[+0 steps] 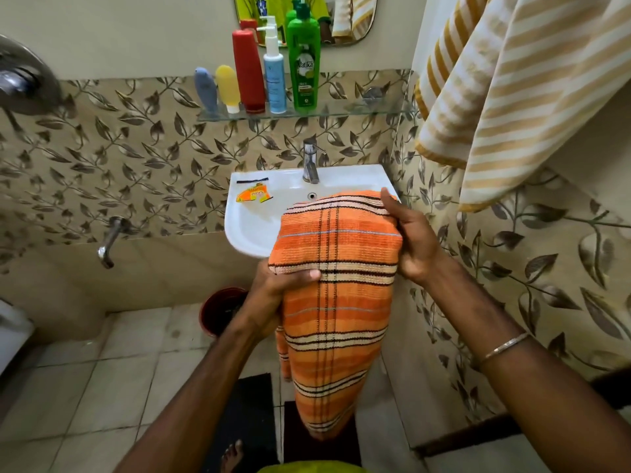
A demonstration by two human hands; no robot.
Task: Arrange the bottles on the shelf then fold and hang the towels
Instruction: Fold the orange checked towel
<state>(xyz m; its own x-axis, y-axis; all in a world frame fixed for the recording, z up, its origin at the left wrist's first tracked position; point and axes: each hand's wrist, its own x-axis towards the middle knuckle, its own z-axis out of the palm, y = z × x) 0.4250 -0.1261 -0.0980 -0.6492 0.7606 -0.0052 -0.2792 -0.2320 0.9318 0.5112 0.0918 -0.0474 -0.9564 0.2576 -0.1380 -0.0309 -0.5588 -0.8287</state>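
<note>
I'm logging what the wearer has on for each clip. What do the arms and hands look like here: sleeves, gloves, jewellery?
Both arms are bare from the frame edge down, with no sleeves in view and no gloves. The right hand has a thin metal bangle on its wrist. The left hand and its wrist carry nothing visible: no watch, no ring. No rings show on the fingers in view.

Five bottles stand on the glass shelf above the sink. Two towels: one orange towel over that sink, one striped towel right of it. Two hands.
</note>
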